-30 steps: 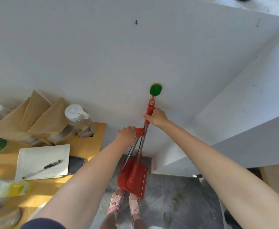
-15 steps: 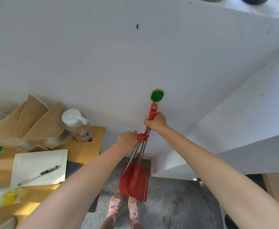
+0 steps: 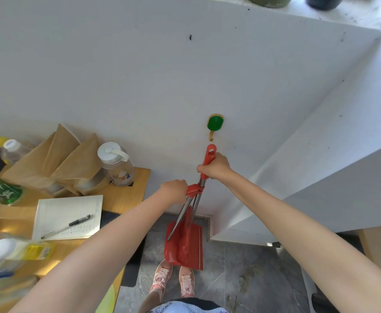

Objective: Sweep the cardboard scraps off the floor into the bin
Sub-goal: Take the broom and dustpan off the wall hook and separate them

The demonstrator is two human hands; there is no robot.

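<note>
A red dustpan (image 3: 185, 247) hangs upright just above the grey floor, in front of my feet. Two metal poles (image 3: 190, 207) rise from it, joined by a red clip (image 3: 193, 188). My right hand (image 3: 214, 167) grips the red handle (image 3: 209, 154) at the top of one pole. My left hand (image 3: 175, 190) is closed around the top of the other pole beside the clip. The handle's hole sits just below a green wall hook (image 3: 215, 124), apart from it. A red brush lies against the pan. No cardboard scraps or bin are in view.
A wooden table (image 3: 126, 197) stands at the left with brown paper bags (image 3: 54, 159), a clear jug (image 3: 117, 163), bottles, and a notebook with a pen (image 3: 67, 219). The white wall is straight ahead; a white angled ledge (image 3: 320, 177) juts out at the right.
The red handle has come down off the green hook and now sits just below it. Both hands keep their grip on the poles.
</note>
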